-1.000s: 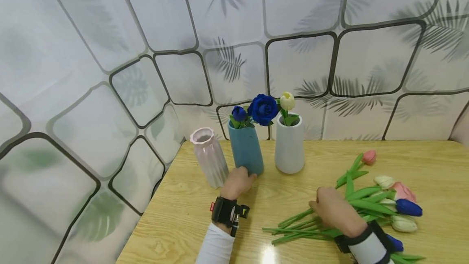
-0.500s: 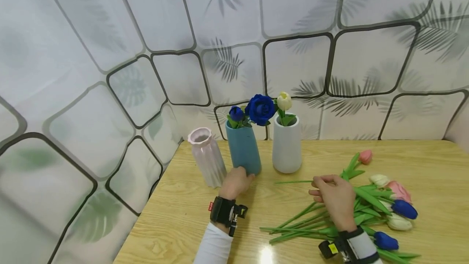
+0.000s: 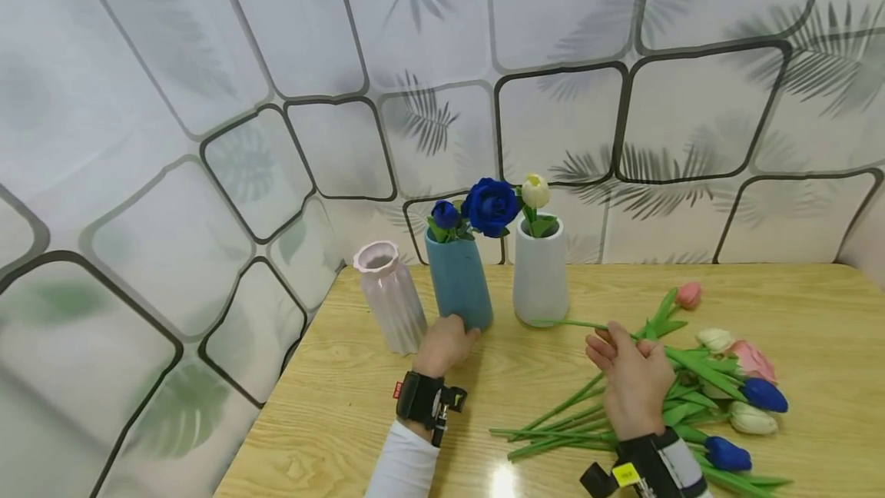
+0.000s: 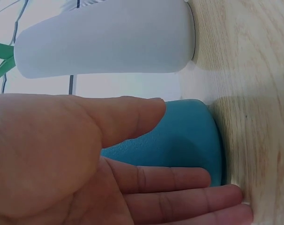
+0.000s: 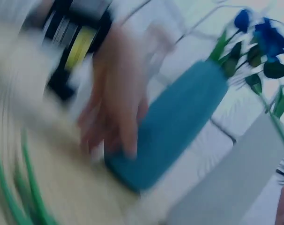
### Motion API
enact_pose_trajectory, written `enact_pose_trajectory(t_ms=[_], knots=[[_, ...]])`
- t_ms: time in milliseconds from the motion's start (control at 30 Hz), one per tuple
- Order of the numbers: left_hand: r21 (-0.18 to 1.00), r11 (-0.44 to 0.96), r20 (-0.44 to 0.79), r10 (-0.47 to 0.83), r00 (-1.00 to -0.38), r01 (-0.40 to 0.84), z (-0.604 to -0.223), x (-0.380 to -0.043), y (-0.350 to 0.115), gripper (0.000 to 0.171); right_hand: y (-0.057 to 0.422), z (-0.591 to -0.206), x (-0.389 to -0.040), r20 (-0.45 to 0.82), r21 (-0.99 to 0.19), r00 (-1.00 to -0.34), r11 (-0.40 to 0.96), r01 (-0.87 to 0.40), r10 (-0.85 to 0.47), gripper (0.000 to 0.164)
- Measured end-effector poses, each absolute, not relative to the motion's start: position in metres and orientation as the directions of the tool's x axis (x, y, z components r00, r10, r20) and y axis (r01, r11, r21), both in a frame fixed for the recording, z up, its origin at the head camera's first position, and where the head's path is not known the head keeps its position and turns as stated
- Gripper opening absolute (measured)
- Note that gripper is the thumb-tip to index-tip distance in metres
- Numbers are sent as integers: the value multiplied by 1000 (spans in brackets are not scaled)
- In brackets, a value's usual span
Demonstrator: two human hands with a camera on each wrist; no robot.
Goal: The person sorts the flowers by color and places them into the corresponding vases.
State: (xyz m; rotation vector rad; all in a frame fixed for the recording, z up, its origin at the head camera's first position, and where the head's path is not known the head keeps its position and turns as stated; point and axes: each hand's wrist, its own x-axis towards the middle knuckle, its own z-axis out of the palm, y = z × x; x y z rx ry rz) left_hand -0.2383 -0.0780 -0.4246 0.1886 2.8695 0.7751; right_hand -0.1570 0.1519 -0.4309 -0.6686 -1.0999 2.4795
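Note:
My left hand (image 3: 445, 346) is at the base of the blue vase (image 3: 459, 283), which bears a blue rose (image 3: 492, 207) and a blue bud. In the left wrist view its thumb and fingers lie straight along the vase wall (image 4: 184, 136). My right hand (image 3: 632, 386) pinches a green flower stem (image 3: 577, 323), raised above the table with its cut end pointing left toward the white vase (image 3: 541, 279). I cannot tell which bloom this stem ends in. A pink tulip (image 3: 688, 296) lies just beyond the hand. The right wrist view is blurred.
Under and beside the right hand lie several artificial flowers: a blue tulip (image 3: 764, 394), a white tulip (image 3: 754, 418), a pink rose (image 3: 754, 361). A fluted pale pink vase (image 3: 394, 302) stands left of the blue one. Behind the table (image 3: 332, 421) hangs a patterned curtain (image 3: 553, 21).
The right hand has risen off the pile of stems, holding one stem and swinging its end up toward the white vase. The left hand stays at the blue vase.

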Motion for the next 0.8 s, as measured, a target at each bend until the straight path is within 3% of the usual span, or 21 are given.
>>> enact_pose_trajectory(t_ms=[100, 200, 300, 500, 633, 800], knots=[[501, 861, -119, 164, -979, 84, -425, -238, -78, 37, 155, -424, -153, -386, -553, -866, -831, -58, 317, 15], [496, 864, -120, 162, -979, 82, -424, -239, -78, 37, 160, -421, -152, -465, -348, -874, -937, 33, 142, 18], [498, 864, -124, 161, -979, 79, -424, -238, -78, 36, 162, -422, -152, -478, -261, -877, -962, 80, 57, 22], [504, 860, -129, 165, -978, 79, -425, -238, -79, 36, 157, -424, -153, -354, -436, -917, -900, -9, 181, 9], [499, 862, -125, 170, -978, 86, -425, -238, -79, 36, 149, -421, -150, -268, -595, -917, -800, -83, 294, 21], [513, 854, -122, 171, -978, 85, -425, -239, -80, 35, 138, -419, -149, -119, -739, -872, -629, -242, 475, 29]])
